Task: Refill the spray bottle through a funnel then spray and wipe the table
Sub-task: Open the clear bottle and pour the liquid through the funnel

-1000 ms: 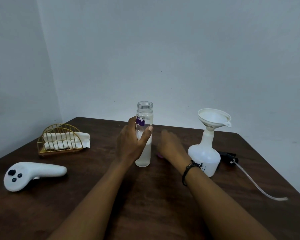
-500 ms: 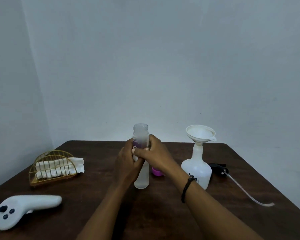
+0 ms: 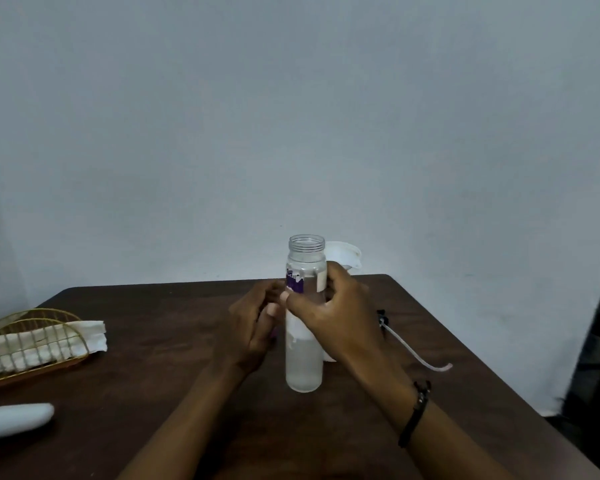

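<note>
A clear uncapped water bottle [image 3: 305, 362] with a purple label stands at the table's middle, partly filled. My right hand [image 3: 333, 313] is wrapped around its upper half. My left hand [image 3: 253, 323] hovers just left of the bottle with fingers apart, holding nothing. Behind the bottle and my right hand only the rim of the white funnel [image 3: 343, 252] shows; the white spray bottle under it is almost wholly hidden. The black spray head with its white tube [image 3: 413, 351] lies on the table to the right.
A gold wire holder with folded white tissues [image 3: 32, 344] stands at the left of the dark wooden table [image 3: 153, 341]. A white controller [image 3: 11, 420] lies at the near left edge. A wall stands close behind; a dark object is at the far right.
My right hand has taken over the bottle and my left hand has let go, drawing slightly left. The bottle now stands in front of the funnel as the view swung right.
</note>
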`<state>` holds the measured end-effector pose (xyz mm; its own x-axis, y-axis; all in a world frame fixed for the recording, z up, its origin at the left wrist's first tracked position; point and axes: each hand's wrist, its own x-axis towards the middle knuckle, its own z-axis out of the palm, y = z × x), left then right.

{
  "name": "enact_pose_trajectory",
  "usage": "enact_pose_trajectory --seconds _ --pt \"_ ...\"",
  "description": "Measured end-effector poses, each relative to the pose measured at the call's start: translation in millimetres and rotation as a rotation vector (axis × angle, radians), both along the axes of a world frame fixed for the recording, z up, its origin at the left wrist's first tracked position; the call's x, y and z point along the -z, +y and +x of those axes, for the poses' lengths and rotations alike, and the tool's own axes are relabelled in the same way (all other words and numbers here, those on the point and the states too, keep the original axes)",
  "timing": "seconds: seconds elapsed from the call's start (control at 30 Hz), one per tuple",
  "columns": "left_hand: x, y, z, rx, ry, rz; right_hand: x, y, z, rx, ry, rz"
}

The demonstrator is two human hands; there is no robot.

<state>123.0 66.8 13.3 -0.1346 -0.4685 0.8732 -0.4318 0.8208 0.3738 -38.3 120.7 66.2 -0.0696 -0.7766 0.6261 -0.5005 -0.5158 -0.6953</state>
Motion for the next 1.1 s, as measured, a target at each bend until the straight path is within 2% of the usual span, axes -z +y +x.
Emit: enact_pose_trajectory --seconds 0.13,0.27,0.33,0.43,0.53,0.77,1.1 --pt "-3.6 0.2 -31.1 -0.089 0.027 -0.037 0.7 19.5 -46.9 0.163 0.027 -0.093" --pt "-18.7 3.0 -64.1 -0.153 0.007 0.039 16.0 20.8 -78.8 0.245 0.012 -0.100" --pt "-30.2 8.1 -85.5 -0.149 0.119 0.212 24.2 19.7 -87.5 0.258 0.009 -0.103" --pt "-44.1 17.0 -114.1 0.049 0.366 0.710 32.8 15.8 -93.6 0.266 -0.026 -0.116" --pt "-43.2 19.9 -132.6 0.155 0.468 0.880 40.5 11.1 -97.0 0.290 -0.065 -0.120" --pt "-49.8 18.3 -152.3 0.170 0.620 0.939 46.1 12.9 -102.1 0.296 -0.093 -0.131" --pt "-62.1 18.5 -153.8 0.147 0.721 0.869 47.2 14.6 -100.0 0.254 -0.064 -0.126"
